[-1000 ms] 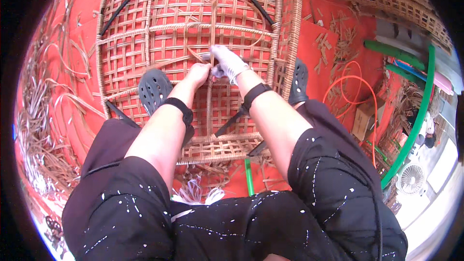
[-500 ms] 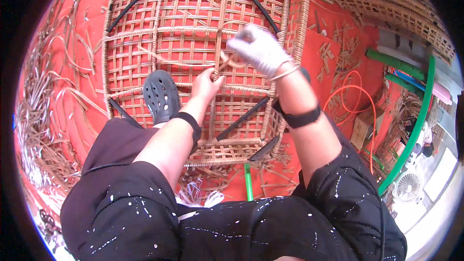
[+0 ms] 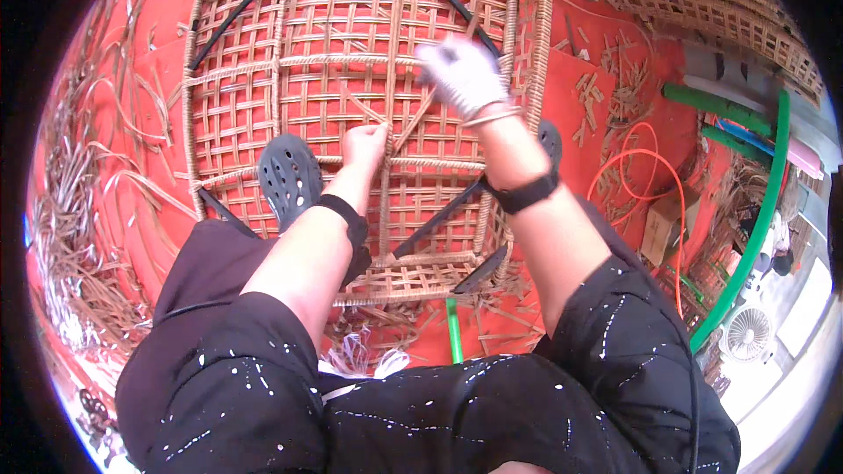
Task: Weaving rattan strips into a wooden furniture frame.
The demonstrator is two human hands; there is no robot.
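Observation:
A large woven rattan panel (image 3: 338,61) with wrapped ribs and dark diagonal braces lies in front of me. My left hand (image 3: 363,149) is bare and closed in a pinch at the panel's middle rib (image 3: 384,197), where a loose strip end sticks out toward the upper left. A flat tan rattan strip (image 3: 416,120) runs slantwise from that rib up to my right hand (image 3: 464,75). My right hand, in a white knit glove and slightly blurred, is closed around the strip above the panel's right half. Its fingertips are partly hidden.
My dark clogs (image 3: 290,177) are at the panel. Loose strips (image 3: 75,237) pile up at left on the red floor covering (image 3: 158,241). At right are an orange cord (image 3: 680,211), a cardboard box (image 3: 669,226), a curved green tube (image 3: 746,254), a fan (image 3: 747,333) and stacked woven panels (image 3: 702,4).
My right hand has moved slightly left, and the strip now runs straighter between it and the rib. My left hand has shifted a little left and turned at the rib.

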